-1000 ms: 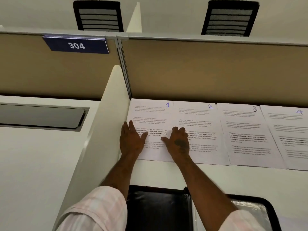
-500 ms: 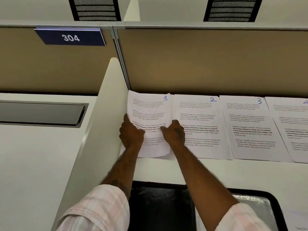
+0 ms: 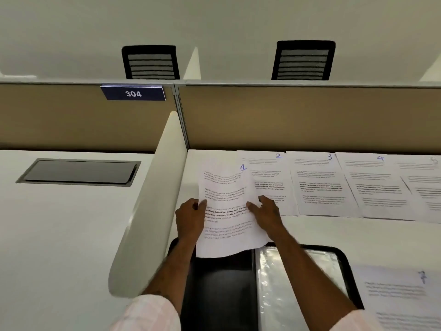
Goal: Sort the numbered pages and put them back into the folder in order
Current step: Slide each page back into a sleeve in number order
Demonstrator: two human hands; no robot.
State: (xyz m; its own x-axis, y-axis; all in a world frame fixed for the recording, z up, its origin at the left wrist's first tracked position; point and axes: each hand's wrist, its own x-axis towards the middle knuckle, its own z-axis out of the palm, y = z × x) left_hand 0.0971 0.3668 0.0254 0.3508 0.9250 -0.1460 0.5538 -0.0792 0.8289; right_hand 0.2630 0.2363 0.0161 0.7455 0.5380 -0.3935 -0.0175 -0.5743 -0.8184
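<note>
L hand [image 3: 189, 218] & R hand [image 3: 267, 217] both clamped on white printed paper page 1 [image 3: 226, 185] (blue handwritten no., top R corner). L thumb lies on its L edge, R thumb on its R edge; other fingers are behind the sheet, hidden. Page 1 is bowed and held off the white desk [image 3: 334, 232]. Its lower edge overhangs the top of the black open folder [image 3: 219, 295], which lies at the near desk edge betw. the forearms. Folder's R half shows a clear plastic sleeve [image 3: 276, 295].

Flat on desk along tan rear partition [image 3: 298, 115], L to R: white page 2 [image 3: 269, 177], page 3 [image 3: 319, 187], page 4 [image 3: 374, 187], then one more w/ no. blurred. Page 1 covers part of page 2. White page 7 [image 3: 396, 295] lies just R of folder. Cream divider panel [image 3: 143, 223] stands L of L hand. Blue "304" sign [image 3: 133, 93] on partition.
</note>
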